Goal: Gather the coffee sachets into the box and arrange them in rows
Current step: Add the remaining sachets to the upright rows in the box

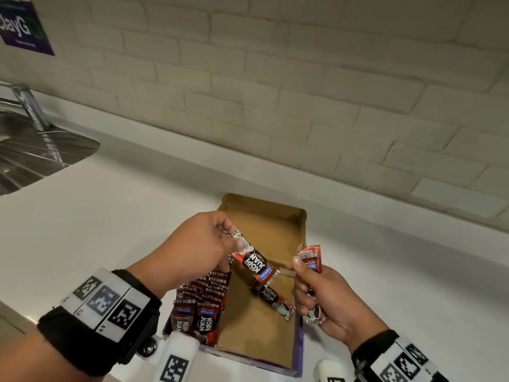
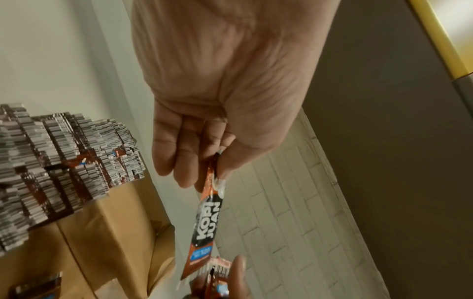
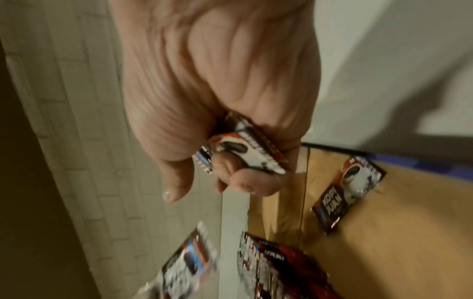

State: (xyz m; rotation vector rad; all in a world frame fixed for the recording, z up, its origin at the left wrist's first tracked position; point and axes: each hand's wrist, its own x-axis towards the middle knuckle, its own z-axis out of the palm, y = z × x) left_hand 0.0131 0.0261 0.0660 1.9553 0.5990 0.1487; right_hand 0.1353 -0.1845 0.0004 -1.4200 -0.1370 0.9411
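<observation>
A: What's on the left?
B: Sachets (image 1: 202, 301) stand in rows in the box's (image 1: 298, 235) left part, on the white desk (image 1: 110, 216).
A: And the hands?
B: The left hand (image 1: 198, 244) pinches one sachet (image 1: 254, 261) above the box. A loose sachet (image 1: 275, 299) lies on the box floor. The right hand (image 1: 325, 296) grips a small bundle (image 1: 312, 257).

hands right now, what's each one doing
Left hand: pinches one coffee sachet.
Right hand: grips a small bunch of sachets.
</observation>
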